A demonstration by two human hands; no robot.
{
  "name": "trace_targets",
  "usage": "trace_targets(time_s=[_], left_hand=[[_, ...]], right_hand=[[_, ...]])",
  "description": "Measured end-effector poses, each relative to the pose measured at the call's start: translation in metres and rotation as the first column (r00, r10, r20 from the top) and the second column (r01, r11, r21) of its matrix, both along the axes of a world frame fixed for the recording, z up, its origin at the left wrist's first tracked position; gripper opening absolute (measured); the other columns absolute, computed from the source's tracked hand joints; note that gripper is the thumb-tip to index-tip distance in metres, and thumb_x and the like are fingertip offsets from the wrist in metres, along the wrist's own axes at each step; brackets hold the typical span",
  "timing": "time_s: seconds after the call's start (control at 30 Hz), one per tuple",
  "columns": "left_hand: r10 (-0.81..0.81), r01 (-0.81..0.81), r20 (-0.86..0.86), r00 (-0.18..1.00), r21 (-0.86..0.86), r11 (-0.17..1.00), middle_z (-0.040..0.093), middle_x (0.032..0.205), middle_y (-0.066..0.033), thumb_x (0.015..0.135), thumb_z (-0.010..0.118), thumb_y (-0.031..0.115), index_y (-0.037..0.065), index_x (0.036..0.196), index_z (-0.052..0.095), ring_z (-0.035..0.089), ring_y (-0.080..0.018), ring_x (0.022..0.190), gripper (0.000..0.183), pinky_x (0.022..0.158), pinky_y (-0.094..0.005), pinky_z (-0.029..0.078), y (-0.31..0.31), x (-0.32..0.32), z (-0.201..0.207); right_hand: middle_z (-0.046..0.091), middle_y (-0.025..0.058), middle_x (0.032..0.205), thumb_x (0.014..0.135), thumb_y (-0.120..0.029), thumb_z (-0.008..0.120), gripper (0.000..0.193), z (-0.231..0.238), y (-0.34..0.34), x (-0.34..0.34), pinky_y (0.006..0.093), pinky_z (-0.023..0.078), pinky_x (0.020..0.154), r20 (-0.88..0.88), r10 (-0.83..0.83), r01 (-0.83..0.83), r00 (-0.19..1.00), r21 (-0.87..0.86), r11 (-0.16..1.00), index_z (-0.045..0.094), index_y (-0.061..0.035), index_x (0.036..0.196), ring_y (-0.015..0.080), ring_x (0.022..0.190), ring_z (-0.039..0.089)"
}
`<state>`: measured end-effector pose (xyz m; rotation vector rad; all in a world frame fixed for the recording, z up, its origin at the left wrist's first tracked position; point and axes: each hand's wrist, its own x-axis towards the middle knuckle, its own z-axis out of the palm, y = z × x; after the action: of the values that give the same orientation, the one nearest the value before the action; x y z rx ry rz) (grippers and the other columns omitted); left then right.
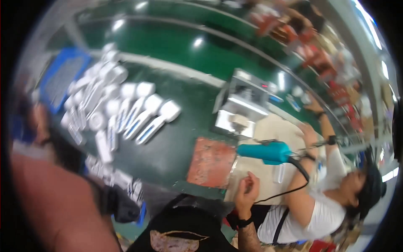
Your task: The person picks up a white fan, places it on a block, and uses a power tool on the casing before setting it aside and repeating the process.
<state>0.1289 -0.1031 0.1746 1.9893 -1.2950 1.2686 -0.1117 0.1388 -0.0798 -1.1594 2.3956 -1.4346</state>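
My right hand, with a dark watch on its wrist, is over the near edge of the beige work mat. Its fingers are curled in, and nothing shows in them; motion blurs them somewhat. Just left of it lies a worn orange-red square pad. Beyond the hand is a teal electric screwdriver with a black cable, apart from my fingers. My left hand is not visible. On the dark green table, to the left, lie several white long-handled parts with round heads, heaped farther back.
A machine with a metal housing stands at the back centre-right. At right a co-worker in a white shirt reaches over the mat. Another person in salmon clothing is close at left. A blue tray sits far left.
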Motion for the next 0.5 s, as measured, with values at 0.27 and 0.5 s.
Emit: trace_targets(time_s=[0.27, 0.5], left_hand=[[-0.036, 0.035, -0.017, 0.999, -0.042, 0.999, 0.070, 0.103, -0.0176, 0.094, 0.061, 0.021, 0.002, 0.109, 0.067, 0.069, -0.0293, 0.090, 0.025, 0.077, -0.0352, 0.053, -0.012, -0.030, -0.012], [0.117, -0.117, -0.007, 0.993, -0.059, 0.991, 0.069, 0.105, -0.0179, 0.095, 0.061, 0.022, 0.001, 0.111, 0.066, 0.068, -0.0292, 0.092, 0.027, 0.080, -0.0353, 0.052, -0.028, -0.022, -0.017]], right_hand=[[0.058, 0.0074, 0.089, 0.089, 0.003, 0.063, 0.033, -0.010, -0.003, -0.008, 0.0275, 0.047, 0.070, -0.047, 0.072, -0.073, 0.996, -0.014, 0.997, 0.059, 0.0004, 0.121, 0.0157, 0.075, 0.056], [0.062, 0.0080, 0.089, 0.089, -0.002, 0.066, 0.027, -0.004, 0.006, -0.008, 0.0280, 0.047, 0.065, -0.119, 0.010, -0.002, 0.993, 0.071, 0.997, 0.062, -0.0007, 0.116, 0.0162, 0.075, 0.059]])
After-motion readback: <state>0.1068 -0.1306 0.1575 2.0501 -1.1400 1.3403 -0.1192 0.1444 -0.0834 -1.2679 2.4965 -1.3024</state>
